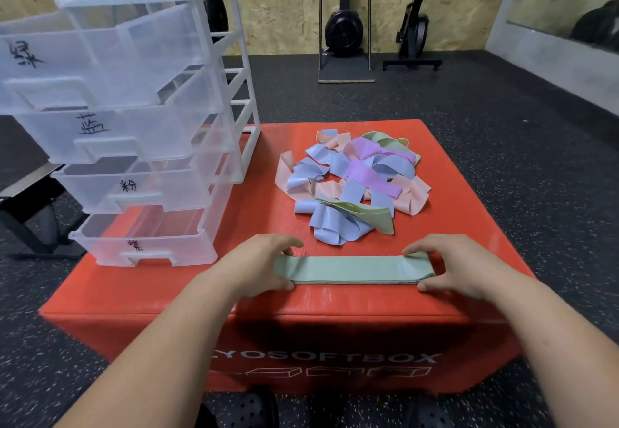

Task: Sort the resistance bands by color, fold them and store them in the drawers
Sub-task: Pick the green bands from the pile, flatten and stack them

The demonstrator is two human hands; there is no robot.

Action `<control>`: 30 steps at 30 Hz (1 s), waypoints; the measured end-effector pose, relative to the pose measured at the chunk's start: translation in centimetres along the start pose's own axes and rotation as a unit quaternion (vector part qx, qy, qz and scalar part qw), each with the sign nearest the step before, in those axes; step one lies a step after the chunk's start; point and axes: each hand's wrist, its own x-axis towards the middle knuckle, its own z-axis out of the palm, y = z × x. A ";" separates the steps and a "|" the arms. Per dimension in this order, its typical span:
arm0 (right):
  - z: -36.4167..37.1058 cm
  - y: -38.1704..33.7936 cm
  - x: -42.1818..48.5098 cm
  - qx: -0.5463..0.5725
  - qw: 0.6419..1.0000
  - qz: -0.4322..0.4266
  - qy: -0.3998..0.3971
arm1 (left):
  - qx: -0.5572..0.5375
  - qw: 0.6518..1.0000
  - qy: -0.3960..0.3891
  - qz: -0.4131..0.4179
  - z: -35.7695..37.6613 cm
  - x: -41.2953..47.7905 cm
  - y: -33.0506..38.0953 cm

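Note:
A flat stack of green resistance bands [351, 269] lies along the front of the red soft box [321, 307]. My left hand [258, 265] grips its left end between thumb and fingers. My right hand [449, 265] grips its right end the same way. Behind the stack sits a loose pile of bands [355, 183] in blue, pink, purple and green. A clear plastic drawer unit [134, 126] stands at the left of the box, its labelled drawers pulled out and showing nothing inside.
The red box stands on dark speckled gym flooring [502, 159]. Exercise machines [345, 28] stand against the wooden back wall. A black frame [30, 216] sits on the floor at the left. My dark shoes [248, 411] show below the box.

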 end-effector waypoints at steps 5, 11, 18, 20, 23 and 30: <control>-0.1 -0.3 0.2 -0.026 1.000 -0.012 0.003 | 0.011 1.000 0.003 0.015 0.1 0.0 0.0; -0.6 -0.9 0.5 -0.009 1.000 -0.011 -0.014 | 0.001 1.000 0.010 0.025 0.4 0.2 -0.4; -1.0 -2.1 3.2 0.032 0.997 0.011 0.069 | -0.007 0.994 0.106 0.039 0.7 2.1 1.1; -0.9 -2.4 4.5 0.028 0.994 0.031 0.098 | 0.002 0.991 0.127 0.041 0.9 3.1 1.6; -0.4 -2.7 6.6 0.026 0.990 0.045 0.129 | 0.016 0.988 0.150 0.036 1.5 4.8 1.9; 0.0 -2.9 9.7 0.013 0.992 0.073 0.100 | 0.007 0.978 0.209 0.018 2.3 7.8 1.5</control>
